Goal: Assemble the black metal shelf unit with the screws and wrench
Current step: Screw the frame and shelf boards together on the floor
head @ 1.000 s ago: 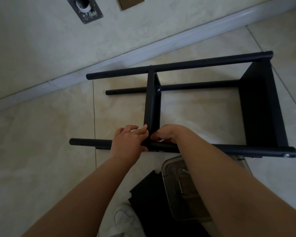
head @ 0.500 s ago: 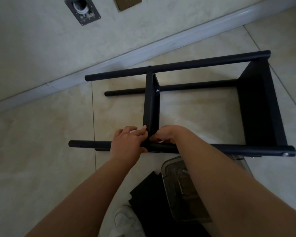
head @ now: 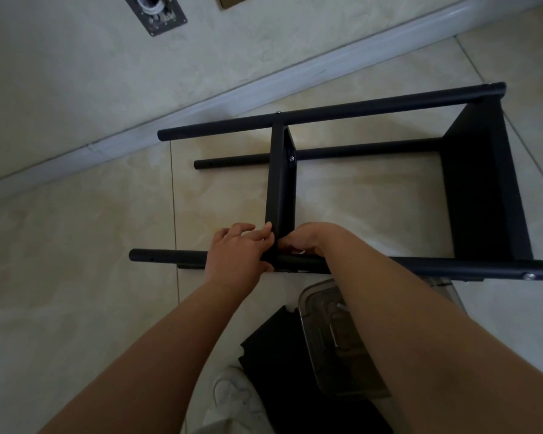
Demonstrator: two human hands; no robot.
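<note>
A: What's the floor and the room like?

B: Pale beige floor tiles (head: 76, 277) with thin grout lines, meeting a light baseboard (head: 201, 104) that runs up to the right under a cream wall (head: 60, 73). On the wall, at the top left, a metal plate (head: 157, 14) with a round opening; just to its right, the lower edge of a brownish plate (head: 235, 0).

A: And the shelf unit?

B: The black shelf frame (head: 358, 108) lies on its side on the tiles, tubes running left to right, a narrow middle panel (head: 279, 189) crossing between them and a wide panel (head: 483, 183) at the right end. A screw head shows at the near tube's right tip (head: 529, 276).

A: The hands?

B: The left hand (head: 239, 252) rests on the near tube (head: 170, 255), fingers curved round it, fingertips touching the middle panel's foot. The right hand (head: 304, 241) is curled on the other side of that joint, pinching something small and pale there; I can't tell what.

A: Anything nearer?

B: A clear plastic box (head: 320, 324) under the right forearm, a black sheet (head: 270, 355) beside it, a white shoe (head: 235, 399).

A: Any writing?

B: None that I can read
</note>
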